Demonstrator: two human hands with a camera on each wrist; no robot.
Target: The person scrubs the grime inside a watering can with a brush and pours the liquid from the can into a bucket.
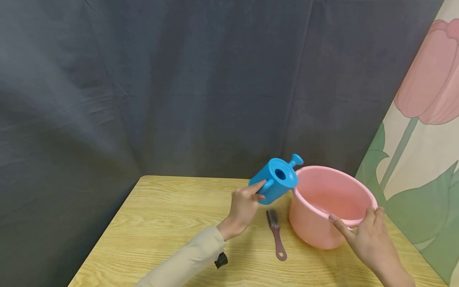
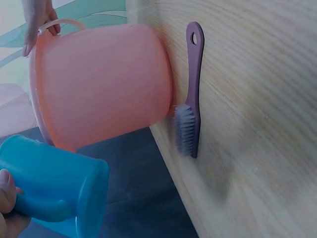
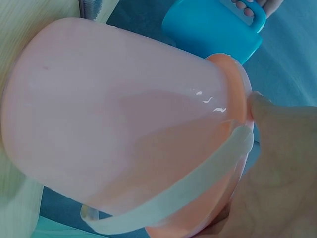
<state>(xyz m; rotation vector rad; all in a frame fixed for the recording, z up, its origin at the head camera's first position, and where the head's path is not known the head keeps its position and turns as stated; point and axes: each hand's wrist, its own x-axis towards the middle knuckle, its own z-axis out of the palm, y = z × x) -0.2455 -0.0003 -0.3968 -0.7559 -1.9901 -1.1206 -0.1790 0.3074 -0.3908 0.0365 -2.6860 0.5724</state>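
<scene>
My left hand [image 1: 244, 205] grips the handle of a blue watering can [image 1: 281, 190], held above the table. The can leans to the right, and its spout head [image 1: 296, 159] overlaps the far left rim of a pink bucket [image 1: 312, 227] in the head view. At the bucket's near right rim, my right hand [image 1: 374, 243] holds on with the thumb and fingers spread along the edge. The bucket's pale carrying handle [image 3: 173, 198] hangs down its outside in the right wrist view. Between the left hand and the bucket lies a purple brush [image 1: 277, 237], bristles [image 2: 185, 131] showing.
A wood-grain table [image 1: 161, 223] carries the bucket and brush. Dark cloth [image 1: 215, 79] hangs behind its far edge. On the right rises a wall panel with a painted tulip [image 1: 426, 79], close to the table's right edge.
</scene>
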